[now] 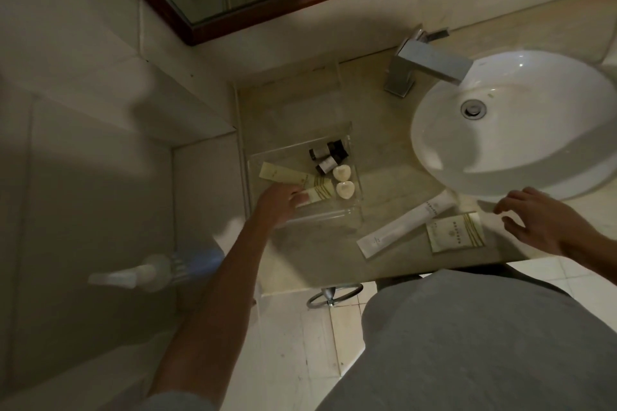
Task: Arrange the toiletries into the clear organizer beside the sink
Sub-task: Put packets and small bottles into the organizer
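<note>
Nearest the camera, the person's grey shirt [467, 344] fills the lower right, and the bare left forearm reaches up from the bottom edge. Below the front edge of the surface [300, 264] hangs one metal ring [334, 297].

On the surface near that edge lie two items outside the organizer: one long white sachet [405, 226], slanted, its far end close under the sink, and one square pale-green packet [455, 232] just beside it to the right. The right hand [537, 227] hovers over the surface to the right of the packet, its fingers [510, 207] spread and holding nothing.

The left hand [278, 202] sits at the near left corner of the clear organizer [357, 210], its fingers [298, 198] lying on the near end of a pale-green flat box [317, 193]; whether they pinch it or merely press it cannot be told. A second pale-green flat box [293, 177] lies alongside, a little farther. Inside the same organizer are two cream heart-shaped soaps [342, 182], one behind the other, and three small dark bottles [329, 155] lying clustered beyond them.

To the right stands one white round sink [514, 130] with one drain [473, 108], and one square metal faucet [424, 65] behind it. Farthest back is one wood-framed mirror [253, 13].
</note>
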`<state>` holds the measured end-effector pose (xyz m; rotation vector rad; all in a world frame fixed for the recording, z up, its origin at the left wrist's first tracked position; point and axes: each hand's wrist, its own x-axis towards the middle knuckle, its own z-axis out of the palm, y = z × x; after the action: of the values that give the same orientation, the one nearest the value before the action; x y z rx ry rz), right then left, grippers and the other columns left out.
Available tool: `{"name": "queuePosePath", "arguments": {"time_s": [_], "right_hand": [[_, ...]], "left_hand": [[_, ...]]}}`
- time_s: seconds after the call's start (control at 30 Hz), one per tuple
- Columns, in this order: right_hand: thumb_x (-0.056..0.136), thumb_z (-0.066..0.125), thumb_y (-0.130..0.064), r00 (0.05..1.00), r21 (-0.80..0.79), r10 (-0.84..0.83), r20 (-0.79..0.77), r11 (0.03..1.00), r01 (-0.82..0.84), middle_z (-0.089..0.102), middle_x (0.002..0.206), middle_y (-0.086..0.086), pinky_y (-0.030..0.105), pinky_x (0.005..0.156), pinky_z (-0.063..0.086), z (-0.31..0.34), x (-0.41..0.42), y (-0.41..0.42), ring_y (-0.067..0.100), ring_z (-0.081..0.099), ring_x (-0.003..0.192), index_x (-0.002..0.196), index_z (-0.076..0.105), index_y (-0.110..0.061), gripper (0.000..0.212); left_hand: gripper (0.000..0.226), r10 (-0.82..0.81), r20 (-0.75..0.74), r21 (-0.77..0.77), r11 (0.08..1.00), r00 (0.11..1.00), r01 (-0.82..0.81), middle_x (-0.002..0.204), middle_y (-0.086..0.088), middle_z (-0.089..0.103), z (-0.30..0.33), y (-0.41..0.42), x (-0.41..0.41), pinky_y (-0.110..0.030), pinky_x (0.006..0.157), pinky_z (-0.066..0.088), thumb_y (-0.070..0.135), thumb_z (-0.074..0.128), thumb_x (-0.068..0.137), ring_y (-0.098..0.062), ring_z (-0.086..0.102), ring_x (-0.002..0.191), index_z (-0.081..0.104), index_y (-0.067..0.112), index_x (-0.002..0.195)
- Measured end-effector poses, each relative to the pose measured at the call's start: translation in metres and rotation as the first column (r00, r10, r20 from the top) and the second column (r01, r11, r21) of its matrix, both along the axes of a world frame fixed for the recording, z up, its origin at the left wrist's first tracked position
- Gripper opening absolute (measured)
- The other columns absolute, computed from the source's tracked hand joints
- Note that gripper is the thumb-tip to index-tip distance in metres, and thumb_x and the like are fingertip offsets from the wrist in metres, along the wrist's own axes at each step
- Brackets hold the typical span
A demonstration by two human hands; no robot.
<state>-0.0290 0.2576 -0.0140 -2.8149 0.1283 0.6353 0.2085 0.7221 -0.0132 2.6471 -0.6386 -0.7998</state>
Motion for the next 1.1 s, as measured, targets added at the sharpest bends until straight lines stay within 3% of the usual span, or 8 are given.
{"name": "queuePosePath", "arguments": {"time_s": [0.2, 0.27, 0.37, 0.47, 0.63, 0.73, 0.83, 1.1], "right_hand": [[0.083, 0.066, -0.025, 1.000, -0.013, 0.010, -0.005, 1.000, -0.010, 0.064, 0.110, 0.001, 0.043, 0.081, 0.051, 0.001, 0.005, 0.001, 0.020, 0.052, 0.102, 0.107, 0.065, -0.024, 0.024], [0.082, 0.067, -0.025, 1.000, -0.016, 0.014, 0.001, 1.000, -0.014, 0.064, 0.109, 0.001, 0.043, 0.081, 0.052, -0.002, 0.006, 0.001, 0.020, 0.053, 0.101, 0.106, 0.065, -0.024, 0.024], [0.082, 0.066, -0.027, 0.999, -0.006, 0.036, 0.013, 0.999, -0.036, 0.063, 0.107, 0.001, 0.045, 0.078, 0.052, -0.006, 0.007, 0.001, 0.020, 0.052, 0.099, 0.105, 0.065, -0.024, 0.024], [0.082, 0.065, -0.028, 0.997, 0.012, 0.072, 0.006, 0.997, -0.073, 0.063, 0.106, 0.000, 0.042, 0.076, 0.051, -0.006, 0.011, 0.001, 0.019, 0.052, 0.098, 0.105, 0.065, -0.024, 0.023], [0.083, 0.065, -0.025, 0.997, 0.023, 0.071, 0.017, 0.997, -0.071, 0.064, 0.107, 0.000, 0.039, 0.079, 0.050, -0.004, 0.018, -0.007, 0.019, 0.051, 0.098, 0.106, 0.065, -0.024, 0.023], [0.082, 0.066, -0.022, 0.999, 0.014, 0.041, 0.034, 0.999, -0.041, 0.064, 0.106, 0.001, 0.038, 0.077, 0.049, 0.000, 0.017, -0.012, 0.020, 0.052, 0.098, 0.104, 0.066, -0.023, 0.022], [0.080, 0.069, -0.019, 0.997, 0.009, 0.042, 0.059, 0.999, -0.043, 0.065, 0.102, 0.003, 0.034, 0.071, 0.044, 0.001, 0.011, -0.015, 0.022, 0.053, 0.095, 0.101, 0.068, -0.021, 0.021], [0.071, 0.075, -0.015, 0.985, -0.114, 0.105, 0.139, 0.989, -0.090, 0.067, 0.095, 0.010, 0.039, 0.064, 0.050, 0.005, -0.003, -0.024, 0.029, 0.057, 0.085, 0.096, 0.068, -0.013, 0.026]], "left_hand": [[0.030, 0.392, 0.036, -0.209, 0.902, 0.919, -0.377, 0.077, -0.003, 0.066, 0.037, 0.020, 0.004, -0.031, 0.060, 0.047, 0.041, 0.050, 0.096, -0.016, 0.061, 0.067, 0.065, 0.017, 0.088], [0.018, 0.703, -0.324, -0.454, 0.471, 0.633, -0.756, 0.075, 0.001, 0.070, 0.050, 0.012, -0.006, -0.026, 0.062, 0.052, 0.026, 0.054, 0.098, -0.007, 0.064, 0.066, 0.066, 0.019, 0.086], [0.008, 0.557, -0.816, -0.353, -0.272, 0.152, -0.895, 0.093, -0.004, 0.071, 0.051, 0.005, -0.015, -0.029, 0.084, 0.056, 0.009, 0.056, 0.096, -0.013, 0.066, 0.089, 0.063, 0.012, 0.097], [0.009, 0.450, -0.891, -0.158, -0.431, -0.059, -0.889, 0.098, -0.013, 0.067, 0.039, 0.001, -0.021, -0.030, 0.071, 0.060, -0.002, 0.060, 0.090, -0.020, 0.065, 0.092, 0.061, 0.002, 0.098], [0.020, 0.768, -0.640, -0.026, 0.004, 0.019, -1.000, 0.066, -0.013, 0.070, 0.020, 0.016, -0.031, -0.034, 0.061, 0.061, 0.010, 0.072, 0.084, -0.021, 0.069, 0.060, 0.062, -0.008, 0.086], [0.047, 0.831, 0.001, 0.160, 0.548, 0.556, -0.821, 0.071, -0.011, 0.073, 0.018, 0.035, -0.033, -0.038, 0.068, 0.060, 0.047, 0.069, 0.077, -0.028, 0.072, 0.070, 0.071, 0.001, 0.087], [0.022, 0.526, 0.281, 0.078, 0.821, 0.803, -0.565, 0.098, -0.008, 0.070, 0.026, 0.013, -0.030, -0.031, 0.071, 0.049, 0.032, 0.062, 0.086, -0.028, 0.065, 0.091, 0.072, 0.016, 0.097], [0.045, -0.129, 0.273, 0.265, 0.963, 0.953, 0.054, 0.124, -0.005, 0.054, -0.003, -0.008, 0.025, -0.039, 0.088, 0.044, 0.026, 0.066, 0.079, -0.027, 0.050, 0.113, 0.055, 0.018, 0.122]]}}
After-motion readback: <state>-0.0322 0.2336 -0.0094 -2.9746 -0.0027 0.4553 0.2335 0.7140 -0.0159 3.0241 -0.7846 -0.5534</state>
